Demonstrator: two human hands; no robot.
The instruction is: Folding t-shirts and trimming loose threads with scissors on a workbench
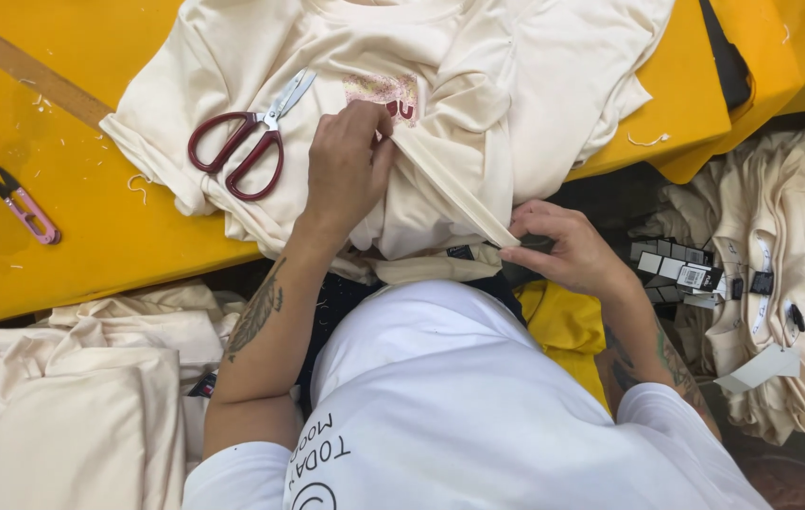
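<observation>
So the cream cotton t-shirt with a small pink print on the chest [440, 123] lies spread over the near edge of the yellow tabletop [72, 189], and everything else sits around it. The left hand [346, 165] presses down on the shirt just below the print, fingers bunched together into the cloth, while the right hand [563, 250] is off the tabletop edge at the shirt's lower right, fingers pinching a folded strip of the hem by a small dark label [460, 252]. My worry is that the strip is stretched tight between the two hands, so if the left hand lets up, the whole shirt could slide off the edge toward the lap, and the pinch looks shallow enough to slip. The dark-red-handled steel scissors [249, 142] lie right on the shirt, just left of the left hand, so any tug on the fabric could drag them along or snag them. Further left of the shirt there's a small pink thread snipper [26, 210] and a wooden ruler [29, 71] on the tabletop, plus loose thread scraps. To the right of the shirt is a heap of cream garments with paper tags [780, 283], and lower left another stack of folded cream cloth [62, 397], both crowding the elbows a bit.
</observation>
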